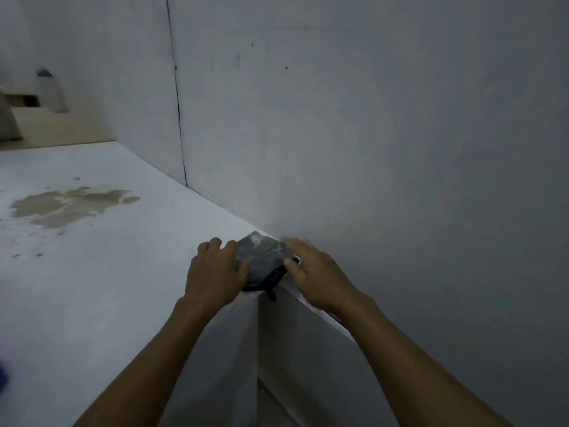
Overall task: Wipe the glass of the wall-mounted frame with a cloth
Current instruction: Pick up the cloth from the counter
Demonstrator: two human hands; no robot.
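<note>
While both hands are working at the near corner of the white counter (92,288), the entry is reading as follows.

Item one: a dark grey cloth (263,257), folded or bunched, is lying on the counter's corner where its far edge is meeting the wall (369,149). A dark strap or tag is hanging from it over the counter's near edge.

Item two: the left hand (215,272) is resting on the cloth's left side, fingers curled over the counter and thumb pressing the fabric; it is closing on the cloth rather than lying flat.

Item three: the right hand (314,272) is touching the cloth's right side, fingers spread and slightly blurred, thumb against the fabric. Whether it is gripping or only steadying cannot be told.

Item four: a brownish stain (70,204) is spreading across the counter toward its left edge, well apart from the hands.

Item not showing: no frame or glass is appearing anywhere on the wall in view, so its direction from the hands cannot be given.

Judgement: the cloth is sitting between the two hands, equally near both, its longer side running roughly along the wall edge. The work is looking to be at the gathering stage; lifting the cloth and turning toward the frame is likely coming next.
</note>
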